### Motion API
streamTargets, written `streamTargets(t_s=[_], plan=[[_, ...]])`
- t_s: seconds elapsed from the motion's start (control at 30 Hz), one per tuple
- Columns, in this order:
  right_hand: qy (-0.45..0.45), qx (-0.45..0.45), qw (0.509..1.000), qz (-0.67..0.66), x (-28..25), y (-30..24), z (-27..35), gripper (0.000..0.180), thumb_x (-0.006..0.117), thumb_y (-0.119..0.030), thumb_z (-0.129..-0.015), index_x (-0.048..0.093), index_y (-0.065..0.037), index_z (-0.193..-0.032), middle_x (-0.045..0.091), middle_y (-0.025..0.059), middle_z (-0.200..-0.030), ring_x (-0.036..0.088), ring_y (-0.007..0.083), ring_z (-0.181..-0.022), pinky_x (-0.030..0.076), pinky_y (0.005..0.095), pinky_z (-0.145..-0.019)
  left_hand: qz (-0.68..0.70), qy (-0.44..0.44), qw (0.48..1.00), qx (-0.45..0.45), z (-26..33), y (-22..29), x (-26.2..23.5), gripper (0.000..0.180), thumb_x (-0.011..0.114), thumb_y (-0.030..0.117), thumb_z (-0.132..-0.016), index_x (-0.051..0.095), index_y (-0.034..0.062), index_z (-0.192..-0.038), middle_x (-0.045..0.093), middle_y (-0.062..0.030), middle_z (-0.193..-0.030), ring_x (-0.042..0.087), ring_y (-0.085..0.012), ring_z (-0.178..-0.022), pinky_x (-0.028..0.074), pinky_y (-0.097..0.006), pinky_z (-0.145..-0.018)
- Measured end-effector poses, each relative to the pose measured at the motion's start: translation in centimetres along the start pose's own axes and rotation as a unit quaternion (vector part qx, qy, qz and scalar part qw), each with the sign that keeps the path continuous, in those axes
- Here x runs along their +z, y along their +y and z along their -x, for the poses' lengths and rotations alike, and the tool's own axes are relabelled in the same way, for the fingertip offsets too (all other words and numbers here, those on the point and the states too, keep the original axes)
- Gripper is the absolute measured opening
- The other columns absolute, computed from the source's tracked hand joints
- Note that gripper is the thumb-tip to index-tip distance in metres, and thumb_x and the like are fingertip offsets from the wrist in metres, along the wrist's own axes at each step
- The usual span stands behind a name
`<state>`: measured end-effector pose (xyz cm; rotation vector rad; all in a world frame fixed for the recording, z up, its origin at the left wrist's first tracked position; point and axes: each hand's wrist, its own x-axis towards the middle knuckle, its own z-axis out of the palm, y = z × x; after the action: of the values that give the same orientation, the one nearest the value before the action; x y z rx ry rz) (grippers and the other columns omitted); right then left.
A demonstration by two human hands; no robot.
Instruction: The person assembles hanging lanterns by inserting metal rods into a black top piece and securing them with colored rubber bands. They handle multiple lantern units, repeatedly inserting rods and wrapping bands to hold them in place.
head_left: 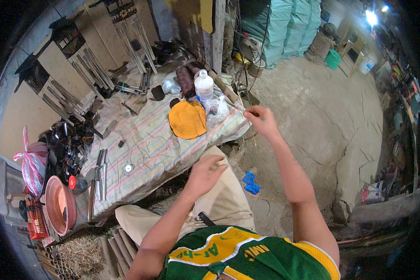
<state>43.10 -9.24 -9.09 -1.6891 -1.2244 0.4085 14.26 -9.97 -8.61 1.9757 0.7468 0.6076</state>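
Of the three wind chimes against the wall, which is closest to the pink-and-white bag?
The leftmost chime, lowest in the picture and nearest the bag. The middle chime and rightmost chime sit progressively farther up and right.

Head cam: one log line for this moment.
left hand: above trousers, nothing visible held | right hand: by table, seemingly pinching thin strand | tabletop: orange cloth near white bottle
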Motion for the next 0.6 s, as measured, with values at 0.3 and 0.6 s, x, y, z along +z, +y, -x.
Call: streamTargets(t_s=[0.3,0.6], plan=[[-0.01,-0.032,0.983,0.179,6.8,6.0,-6.9,0.019,0.073,-0.021,-0.077,0.073,-0.005,-0.087,0.071,0.0175,-0.083,0.068,0.0364,-0.077,0.054,0.0438,-0.07,0.047,0.193,0.949,-0.245,14.0,-6.5,-12.0,0.027,0.068,0.006,-0.09,0.062,-0.0069,-0.113,0.068,-0.0127,-0.1,0.065,-0.0151,-0.088,0.053,-0.028,-0.079],[-0.021,-0.042,0.952,0.304,8.2,5.7,-7.2,0.017,0.069,-0.023,-0.08,0.07,-0.009,-0.091,0.07,0.0154,-0.084,0.068,0.0359,-0.079,0.053,0.0468,-0.07,-0.033,0.274,0.908,-0.314,20.8,-6.6,-16.0,0.021,0.065,0.006,-0.093,0.063,-0.0051,-0.111,0.067,-0.0074,-0.091,0.062,-0.0112,-0.082,0.051,-0.026,-0.075]])
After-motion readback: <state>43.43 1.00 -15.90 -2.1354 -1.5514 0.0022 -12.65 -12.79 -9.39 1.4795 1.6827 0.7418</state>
